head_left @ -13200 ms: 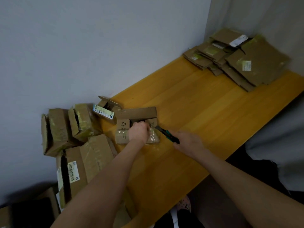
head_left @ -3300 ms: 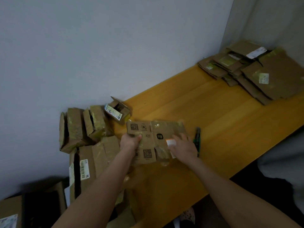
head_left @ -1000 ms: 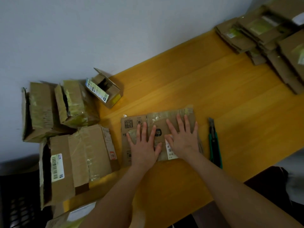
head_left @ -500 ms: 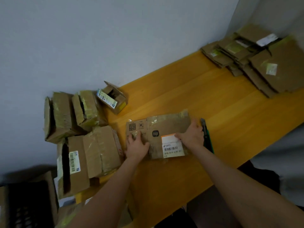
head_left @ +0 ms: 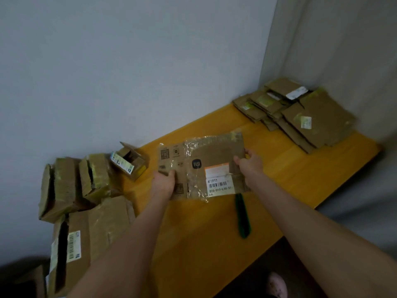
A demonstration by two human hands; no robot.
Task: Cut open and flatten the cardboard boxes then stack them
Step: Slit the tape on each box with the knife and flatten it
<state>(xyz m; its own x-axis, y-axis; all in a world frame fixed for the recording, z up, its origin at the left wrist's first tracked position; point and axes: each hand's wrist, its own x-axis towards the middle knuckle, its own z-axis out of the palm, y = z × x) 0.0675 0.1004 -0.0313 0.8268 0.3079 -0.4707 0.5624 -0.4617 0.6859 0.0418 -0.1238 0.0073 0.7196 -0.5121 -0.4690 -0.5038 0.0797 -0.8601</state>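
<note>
Stacking step: flattened brown cardboard box [head_left: 212, 162] is gripped at opp. ends by left hand [head_left: 164, 183] & right hand [head_left: 249, 163], next to be laid on far brown flattened-cardboard pile [head_left: 318, 121].

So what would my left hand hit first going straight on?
The left hand, past the flattened box it grips, would likely reach the grey wall; depth is unclear.

We count two hands, the left hand [head_left: 164, 183] and the right hand [head_left: 249, 163]; one flattened box [head_left: 214, 153]; one green knife [head_left: 242, 218]; four unflattened boxes at the left, namely one small open box [head_left: 137, 166], one taped box [head_left: 58, 186], a second taped box [head_left: 96, 175] and one large box [head_left: 90, 237]; one pile of flat cardboard [head_left: 318, 119], its sheets too overlapped to count; one table [head_left: 300, 168].
</note>
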